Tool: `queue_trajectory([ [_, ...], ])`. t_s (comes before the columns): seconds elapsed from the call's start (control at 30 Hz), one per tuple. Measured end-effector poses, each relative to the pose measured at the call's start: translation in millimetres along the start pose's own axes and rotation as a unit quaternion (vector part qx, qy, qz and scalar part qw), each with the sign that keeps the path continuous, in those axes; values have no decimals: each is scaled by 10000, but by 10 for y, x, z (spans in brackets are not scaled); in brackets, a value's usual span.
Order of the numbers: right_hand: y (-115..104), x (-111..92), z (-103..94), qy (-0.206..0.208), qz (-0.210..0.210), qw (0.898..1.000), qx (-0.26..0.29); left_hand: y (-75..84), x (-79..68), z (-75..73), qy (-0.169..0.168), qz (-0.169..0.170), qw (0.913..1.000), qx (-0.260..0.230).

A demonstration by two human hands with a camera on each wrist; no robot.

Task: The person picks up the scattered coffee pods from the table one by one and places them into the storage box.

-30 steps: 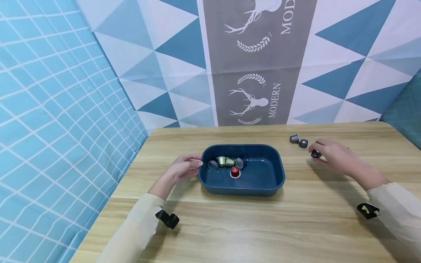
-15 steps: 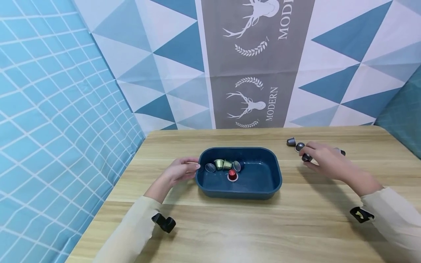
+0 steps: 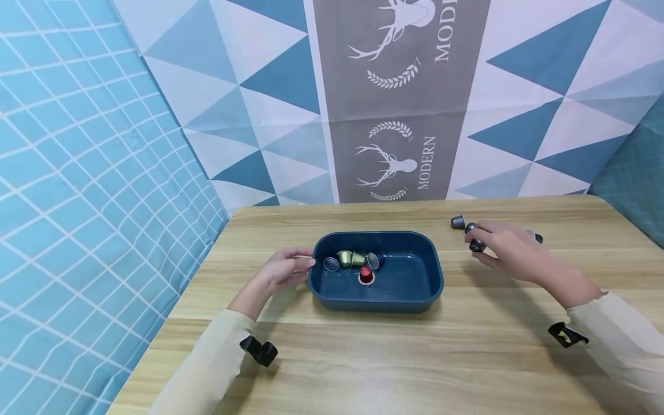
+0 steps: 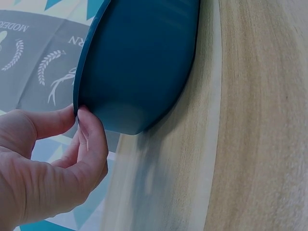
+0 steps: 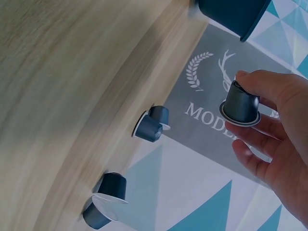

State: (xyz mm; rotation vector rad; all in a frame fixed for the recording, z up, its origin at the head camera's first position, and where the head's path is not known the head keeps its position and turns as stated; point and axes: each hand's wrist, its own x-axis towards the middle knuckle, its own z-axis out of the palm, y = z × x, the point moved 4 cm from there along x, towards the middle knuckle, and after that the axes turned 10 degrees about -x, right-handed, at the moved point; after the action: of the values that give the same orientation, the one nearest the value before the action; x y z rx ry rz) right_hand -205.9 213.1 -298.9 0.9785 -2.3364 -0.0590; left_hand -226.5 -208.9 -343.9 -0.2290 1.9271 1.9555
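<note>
My left hand (image 3: pixel 287 270) pinches the left rim of a dark blue rectangular tub (image 3: pixel 376 305); in the left wrist view the thumb and fingers (image 4: pixel 92 126) meet at that rim. Inside the tub lie a red coffee capsule (image 3: pixel 366 275), green capsules (image 3: pixel 358 260) and dark ones with pale lids (image 3: pixel 331 264). My right hand (image 3: pixel 510 251) holds a dark grey coffee capsule (image 5: pixel 241 106), thumb at its narrow end and fingers at its flanged rim. It is raised over the wooden table (image 3: pixel 404 363), right of the tub.
Beyond the right hand, two dark capsules (image 5: pixel 147 128) rest close together on the table. Another pair (image 5: pixel 113 186) lies to the right, partly hidden by the hand in the head view. Patterned cloth (image 3: pixel 389 104) hangs along the back edge, and blue checked cloth (image 3: pixel 88 173) stands left.
My right hand has moved left with the capsule, and the pair of capsules behind it has come into view. The left hand stays at the tub's rim. The head view has shifted slightly.
</note>
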Motion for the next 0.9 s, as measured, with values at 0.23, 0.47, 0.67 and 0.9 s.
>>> queue_trajectory([
  [0.23,-37,42,-23,126,-235,9996,94,-10,0,-9,41,-32,10000,-12],
  [0.47,-75,60,-39,324,-321,9988,151,-9,16,-8,2,30,10000,68],
  [0.67,-131,102,-59,243,-287,9992,118,-9,23,-3,-17,11,10000,70],
  [0.9,-165,142,-50,179,-343,9991,187,-2,22,-9,6,31,10000,52],
])
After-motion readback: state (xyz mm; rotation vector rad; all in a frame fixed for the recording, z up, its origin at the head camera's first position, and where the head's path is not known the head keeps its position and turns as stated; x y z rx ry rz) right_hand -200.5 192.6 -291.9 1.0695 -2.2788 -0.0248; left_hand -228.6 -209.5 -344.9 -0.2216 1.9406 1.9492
